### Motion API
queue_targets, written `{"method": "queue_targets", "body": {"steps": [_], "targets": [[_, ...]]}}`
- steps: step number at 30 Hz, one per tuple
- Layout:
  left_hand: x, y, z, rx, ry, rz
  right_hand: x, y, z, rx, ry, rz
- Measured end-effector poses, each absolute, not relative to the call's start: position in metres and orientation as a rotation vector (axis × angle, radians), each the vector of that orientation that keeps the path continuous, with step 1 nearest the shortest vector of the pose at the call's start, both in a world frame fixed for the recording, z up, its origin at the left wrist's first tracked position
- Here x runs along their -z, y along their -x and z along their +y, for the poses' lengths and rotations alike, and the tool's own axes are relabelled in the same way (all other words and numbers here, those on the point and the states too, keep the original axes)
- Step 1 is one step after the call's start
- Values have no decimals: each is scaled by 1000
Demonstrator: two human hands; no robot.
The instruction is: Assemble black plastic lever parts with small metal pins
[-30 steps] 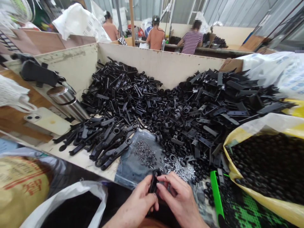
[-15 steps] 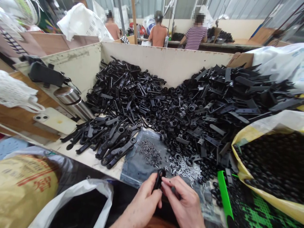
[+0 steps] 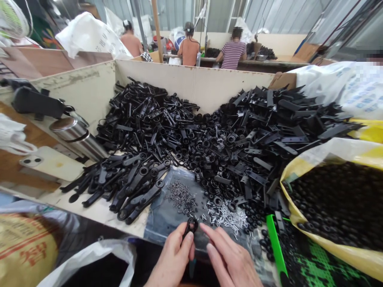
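Note:
My left hand is closed around a black plastic part with a ring-shaped end, which sticks up past the thumb and fingertips. Just to its right, my right hand has its fingers stretched out, the index fingertip close by the ring. Whether that fingertip touches the ring I cannot tell. A small teal thing shows between the hands, mostly hidden. On the dark mat beyond lie a heap of small dark pins and one of shiny silver pins.
Long black handle-like parts lie at the left, with larger heaps of black parts behind. A steel flask and a phone are left. A yellow-white sack and a green basket stand right. People sit beyond the partition.
My right fingers have straightened and drawn away from the black part, where they were pinched against it before. The view has swung slightly right, and my left hand keeps its hold.

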State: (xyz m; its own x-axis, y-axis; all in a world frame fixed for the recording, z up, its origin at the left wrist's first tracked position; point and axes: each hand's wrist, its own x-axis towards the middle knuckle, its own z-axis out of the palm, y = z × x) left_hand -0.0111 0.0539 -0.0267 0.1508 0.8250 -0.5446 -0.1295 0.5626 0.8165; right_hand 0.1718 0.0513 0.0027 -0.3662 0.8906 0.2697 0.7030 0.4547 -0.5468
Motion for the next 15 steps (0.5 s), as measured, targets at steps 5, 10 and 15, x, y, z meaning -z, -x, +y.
{"method": "queue_targets", "body": {"steps": [5,10,15], "targets": [[31,11,53,-762,-748,1267,21,-172,45,-494,1277,-2269],[32,10,53,-744,-794,1266,49,-160,42,-568,1375,-2215],[30,10,54,-720,-886,1265,55,-159,41,-657,1406,-2204]]}}
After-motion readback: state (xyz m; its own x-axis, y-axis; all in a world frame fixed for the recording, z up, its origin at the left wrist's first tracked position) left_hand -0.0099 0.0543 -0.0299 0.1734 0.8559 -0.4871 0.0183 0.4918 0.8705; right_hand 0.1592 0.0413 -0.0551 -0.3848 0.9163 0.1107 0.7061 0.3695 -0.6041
